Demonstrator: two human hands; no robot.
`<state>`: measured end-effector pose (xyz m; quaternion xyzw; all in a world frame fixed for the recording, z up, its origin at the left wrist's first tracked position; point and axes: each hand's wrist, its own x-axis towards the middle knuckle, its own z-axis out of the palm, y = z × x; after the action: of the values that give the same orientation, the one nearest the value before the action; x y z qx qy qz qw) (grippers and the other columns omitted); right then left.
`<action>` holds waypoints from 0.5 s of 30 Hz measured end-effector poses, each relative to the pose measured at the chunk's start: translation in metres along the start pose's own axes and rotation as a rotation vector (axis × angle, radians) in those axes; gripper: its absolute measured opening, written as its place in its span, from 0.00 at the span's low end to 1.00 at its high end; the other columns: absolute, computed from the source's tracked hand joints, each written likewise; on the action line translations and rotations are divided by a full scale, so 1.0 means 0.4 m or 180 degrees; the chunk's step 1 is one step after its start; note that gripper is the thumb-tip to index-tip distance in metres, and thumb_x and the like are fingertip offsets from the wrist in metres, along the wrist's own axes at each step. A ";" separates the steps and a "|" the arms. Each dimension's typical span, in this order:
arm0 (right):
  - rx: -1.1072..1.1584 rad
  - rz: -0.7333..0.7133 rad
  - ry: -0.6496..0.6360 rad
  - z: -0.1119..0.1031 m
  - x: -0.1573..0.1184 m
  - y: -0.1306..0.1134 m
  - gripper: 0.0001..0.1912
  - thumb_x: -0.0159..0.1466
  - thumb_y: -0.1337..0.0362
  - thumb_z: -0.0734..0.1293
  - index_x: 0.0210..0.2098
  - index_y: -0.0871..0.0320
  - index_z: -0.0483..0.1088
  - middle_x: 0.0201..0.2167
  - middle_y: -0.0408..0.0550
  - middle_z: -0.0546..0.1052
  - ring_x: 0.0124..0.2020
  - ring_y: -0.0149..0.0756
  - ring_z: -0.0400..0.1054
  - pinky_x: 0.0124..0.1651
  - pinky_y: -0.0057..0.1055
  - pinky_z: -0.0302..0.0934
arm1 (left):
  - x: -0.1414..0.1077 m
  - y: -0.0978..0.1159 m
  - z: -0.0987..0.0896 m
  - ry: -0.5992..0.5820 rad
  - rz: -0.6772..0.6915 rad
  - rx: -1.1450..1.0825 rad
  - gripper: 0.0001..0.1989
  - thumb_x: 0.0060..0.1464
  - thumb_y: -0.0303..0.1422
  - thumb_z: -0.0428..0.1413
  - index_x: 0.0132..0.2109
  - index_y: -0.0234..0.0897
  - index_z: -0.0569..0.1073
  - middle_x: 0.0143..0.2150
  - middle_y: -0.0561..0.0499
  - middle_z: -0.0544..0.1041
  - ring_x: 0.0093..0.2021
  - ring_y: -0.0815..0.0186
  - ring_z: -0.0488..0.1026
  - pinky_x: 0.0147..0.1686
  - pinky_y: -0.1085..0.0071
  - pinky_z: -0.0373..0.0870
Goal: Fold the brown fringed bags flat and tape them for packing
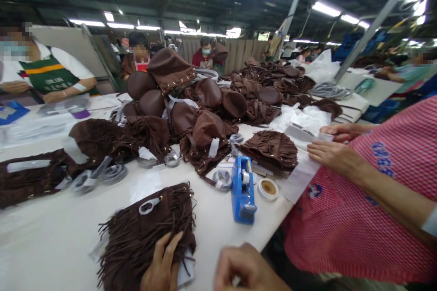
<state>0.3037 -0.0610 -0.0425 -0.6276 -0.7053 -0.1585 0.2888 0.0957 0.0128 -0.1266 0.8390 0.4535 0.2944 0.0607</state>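
Head view shows the fringed bag (136,232) lying on the table (51,241), the left hand (162,261) resting part-open upon it, the right hand (251,268) curled, contents unclear; loose fringe (118,245) could tangle if dragged sideways.

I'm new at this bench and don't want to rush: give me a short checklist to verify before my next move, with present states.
1. Left hand on the fringed bag: ok, its fingers lie on the lower part.
2. Right hand free: cannot tell; the right hand is blurred, fingers curled.
3. Fringe lying neat: not ok, strands splay past the bag's edges.
4. Blue tape dispenser apart from that bag: ok, bare tabletop shows between them.
5. Enough tape in the dispenser: cannot tell from this view.
6. Co-worker's hands clear of that bag: ok, they are farther right.
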 end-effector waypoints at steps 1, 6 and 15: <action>0.0131 0.0065 -0.0057 0.017 0.008 -0.004 0.14 0.65 0.69 0.58 0.36 0.63 0.76 0.18 0.34 0.68 0.20 0.28 0.64 0.33 0.34 0.68 | -0.001 -0.001 0.003 0.0037 -0.0014 -0.0059 0.24 0.59 0.22 0.44 0.60 0.46 0.64 0.56 0.47 0.70 0.46 0.65 0.77 0.31 0.75 0.77; 0.1705 0.0561 -0.0878 0.116 -0.010 -0.041 0.21 0.60 0.73 0.67 0.53 0.56 0.68 0.49 0.52 0.75 0.49 0.39 0.70 0.51 0.32 0.67 | -0.002 -0.020 0.001 0.0094 0.0094 -0.0070 0.16 0.59 0.27 0.47 0.54 0.38 0.65 0.54 0.43 0.71 0.51 0.61 0.75 0.41 0.70 0.77; 0.1205 0.0327 -0.0397 0.206 -0.031 -0.057 0.08 0.69 0.71 0.58 0.43 0.59 0.68 0.38 0.52 0.75 0.41 0.39 0.70 0.44 0.34 0.67 | 0.009 -0.012 -0.010 0.0019 0.0195 0.0041 0.13 0.60 0.29 0.47 0.52 0.37 0.65 0.52 0.43 0.71 0.53 0.59 0.73 0.45 0.66 0.75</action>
<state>0.2648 -0.0263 -0.1116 -0.6060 -0.7061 0.0309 0.3651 0.0916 0.0177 -0.1235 0.8521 0.4296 0.2956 0.0450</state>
